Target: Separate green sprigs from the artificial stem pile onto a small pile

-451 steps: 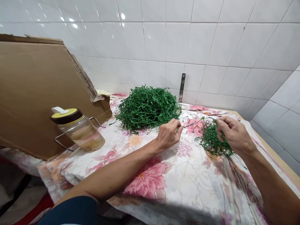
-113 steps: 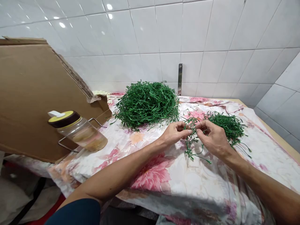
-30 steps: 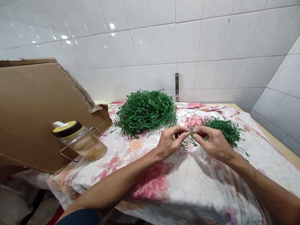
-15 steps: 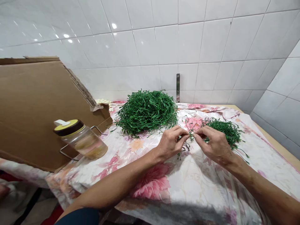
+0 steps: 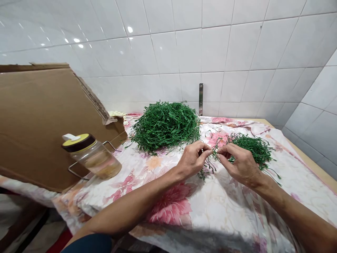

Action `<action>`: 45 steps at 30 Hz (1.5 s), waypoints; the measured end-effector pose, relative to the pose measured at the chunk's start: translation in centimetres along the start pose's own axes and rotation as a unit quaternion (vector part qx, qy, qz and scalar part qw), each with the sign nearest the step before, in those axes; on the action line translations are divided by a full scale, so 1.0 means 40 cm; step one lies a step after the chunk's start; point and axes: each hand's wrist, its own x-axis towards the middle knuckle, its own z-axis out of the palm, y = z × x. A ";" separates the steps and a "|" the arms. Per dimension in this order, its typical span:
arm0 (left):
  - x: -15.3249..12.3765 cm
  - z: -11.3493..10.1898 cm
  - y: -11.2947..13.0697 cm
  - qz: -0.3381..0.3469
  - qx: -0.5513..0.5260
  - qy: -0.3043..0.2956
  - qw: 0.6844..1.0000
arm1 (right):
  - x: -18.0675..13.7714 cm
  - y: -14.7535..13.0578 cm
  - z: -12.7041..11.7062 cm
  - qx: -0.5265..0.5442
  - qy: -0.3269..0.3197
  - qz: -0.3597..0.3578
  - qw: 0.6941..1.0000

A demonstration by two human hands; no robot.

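My left hand (image 5: 194, 159) and my right hand (image 5: 238, 162) meet fingertip to fingertip over the cloth, both in a pinch. Thin green stems with small knobbed ends (image 5: 215, 153) run between the two pinches. Several more strands dangle below my left fingers. Just beyond my right hand lies a small heap of the green stems (image 5: 251, 149), partly covered by that hand. Past my left hand sits a far larger heap of the same stems (image 5: 165, 126). A few loose strands are scattered between the heaps.
A flowered cloth (image 5: 126, 196) covers the table. At the left, a clear bottle with a yellow and dark lid (image 5: 92, 156) stands by a metal wire handle, in front of a big cardboard box (image 5: 47, 130). Behind, a metal strip (image 5: 201, 99) is against the white tiled wall (image 5: 163, 52).
Both hands stay almost in place, their fingertips shifting slightly around the stems. The whole view has moved a little.
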 end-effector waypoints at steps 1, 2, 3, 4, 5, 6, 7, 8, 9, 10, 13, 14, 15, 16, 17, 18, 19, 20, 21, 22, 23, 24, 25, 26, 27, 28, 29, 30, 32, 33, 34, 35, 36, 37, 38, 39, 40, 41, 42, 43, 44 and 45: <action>0.001 0.000 0.000 -0.007 -0.005 -0.009 1.000 | -0.001 0.001 0.000 -0.007 0.005 -0.005 1.000; 0.001 0.000 0.000 -0.017 -0.013 -0.021 1.000 | -0.002 0.002 0.000 -0.013 0.007 -0.009 1.000; 0.002 0.001 0.000 -0.028 -0.020 -0.034 0.999 | -0.003 0.003 -0.001 -0.017 0.005 -0.014 1.000; 0.002 0.001 0.001 -0.038 -0.026 -0.046 0.998 | -0.004 0.005 -0.002 -0.020 -0.003 -0.020 1.000; 0.002 0.002 0.001 -0.046 -0.029 -0.056 0.997 | -0.005 0.007 -0.003 -0.020 -0.016 -0.025 0.999; 0.002 0.002 0.002 -0.050 -0.029 -0.064 0.996 | -0.006 0.010 -0.005 -0.019 -0.032 -0.030 0.999; 0.002 0.002 0.002 -0.053 -0.028 -0.067 0.996 | -0.007 0.012 -0.006 -0.018 -0.046 -0.034 0.998; 0.001 0.002 0.002 -0.054 -0.029 -0.069 0.996 | -0.007 0.015 -0.007 -0.018 -0.055 -0.037 0.998; 0.001 0.002 0.002 -0.056 -0.031 -0.069 0.996 | -0.007 0.017 -0.008 -0.022 -0.058 -0.038 0.997; 0.000 0.003 0.000 -0.058 -0.034 -0.070 0.995 | -0.007 0.018 -0.009 -0.027 -0.056 -0.039 0.997; -0.003 0.004 -0.005 -0.066 -0.044 -0.077 0.994 | -0.005 0.018 -0.011 -0.039 -0.053 -0.044 0.997; -0.003 0.005 -0.007 -0.068 -0.047 -0.080 0.993 | -0.005 0.017 -0.012 -0.041 -0.056 -0.045 0.997; -0.004 0.006 -0.008 -0.069 -0.052 -0.083 0.993 | -0.004 0.016 -0.012 -0.042 -0.059 -0.047 0.996; -0.004 0.007 -0.010 -0.070 -0.058 -0.086 0.992 | -0.003 0.015 -0.013 -0.044 -0.063 -0.049 0.996; -0.005 0.008 -0.010 -0.069 -0.063 -0.089 0.992 | -0.003 0.015 -0.014 -0.047 -0.067 -0.053 0.995; -0.005 0.008 -0.011 -0.069 -0.067 -0.091 0.991 | -0.002 0.015 -0.015 -0.049 -0.072 -0.058 0.995; -0.005 0.009 -0.010 -0.068 -0.068 -0.094 0.991 | -0.002 0.016 -0.015 -0.050 -0.077 -0.062 0.994; -0.005 0.009 -0.009 -0.068 -0.067 -0.096 0.991 | -0.002 0.017 -0.016 -0.052 -0.079 -0.065 0.993; -0.005 0.008 -0.007 -0.068 -0.066 -0.097 0.991 | -0.003 0.019 -0.016 -0.054 -0.080 -0.067 0.993; -0.005 0.008 -0.005 -0.066 -0.065 -0.098 0.991 | -0.003 0.020 -0.016 -0.056 -0.080 -0.068 0.993; -0.004 0.006 -0.002 -0.063 -0.063 -0.099 0.991 | -0.003 0.022 -0.016 -0.059 -0.080 -0.069 0.993; -0.004 0.005 0.001 -0.057 -0.057 -0.101 0.992 | -0.004 0.023 -0.015 -0.062 -0.080 -0.069 0.992; -0.004 0.004 0.004 -0.049 -0.049 -0.101 0.992 | -0.004 0.023 -0.015 -0.063 -0.081 -0.070 0.992; -0.004 0.003 0.007 -0.040 -0.039 -0.100 0.993 | -0.005 0.023 -0.014 -0.063 -0.082 -0.070 0.992; -0.004 0.002 0.008 -0.029 -0.027 -0.097 0.994 | -0.005 0.022 -0.012 -0.062 -0.081 -0.067 0.993; -0.004 0.001 0.009 -0.015 -0.015 -0.091 0.996 | -0.006 0.021 -0.011 -0.060 -0.075 -0.061 0.994; -0.005 0.001 0.008 0.002 -0.005 -0.081 0.997 | -0.007 0.020 -0.009 -0.058 -0.065 -0.050 0.995; -0.006 0.001 0.007 0.023 0.004 -0.068 0.997 | -0.008 0.018 -0.007 -0.056 -0.053 -0.035 0.996; -0.008 0.003 0.002 0.074 0.025 -0.042 0.996 | -0.008 0.017 -0.004 -0.050 -0.031 -0.003 0.998; -0.010 0.005 0.000 0.100 0.037 -0.032 0.994 | -0.009 0.017 -0.002 -0.042 -0.027 0.015 0.999; -0.012 0.006 -0.003 0.123 0.048 -0.024 0.991 | -0.008 0.017 -0.001 -0.027 -0.032 0.036 0.998; -0.013 0.007 -0.005 0.141 0.058 -0.018 0.988 | -0.008 0.017 0.000 -0.006 -0.043 0.060 0.997; -0.014 0.008 -0.007 0.154 0.068 -0.013 0.986 | -0.007 0.017 0.001 0.020 -0.057 0.088 0.994; -0.015 0.009 -0.009 0.164 0.075 -0.011 0.984 | -0.006 0.016 0.001 0.048 -0.073 0.118 0.989; -0.015 0.009 -0.011 0.170 0.082 -0.009 0.982 | -0.005 0.014 0.001 0.075 -0.088 0.148 0.982; -0.015 0.009 -0.012 0.176 0.089 -0.010 0.980 | -0.003 0.012 -0.001 0.099 -0.098 0.173 0.975; -0.014 0.009 -0.014 0.180 0.095 -0.010 0.979 | -0.001 0.009 -0.003 0.119 -0.105 0.194 0.968; -0.014 0.008 -0.015 0.184 0.102 -0.010 0.978 | 0.002 0.005 -0.006 0.136 -0.110 0.210 0.962; -0.014 0.008 -0.016 0.187 0.112 -0.010 0.976 | 0.005 0.001 -0.009 0.152 -0.115 0.222 0.956; -0.014 0.008 -0.016 0.190 0.122 -0.011 0.974 | 0.008 -0.002 -0.012 0.167 -0.120 0.231 0.951; -0.014 0.008 -0.016 0.192 0.135 -0.011 0.972 | 0.010 -0.003 -0.015 0.181 -0.125 0.238 0.946; -0.015 0.009 -0.016 0.194 0.148 -0.012 0.970 | 0.011 -0.003 -0.017 0.193 -0.130 0.244 0.941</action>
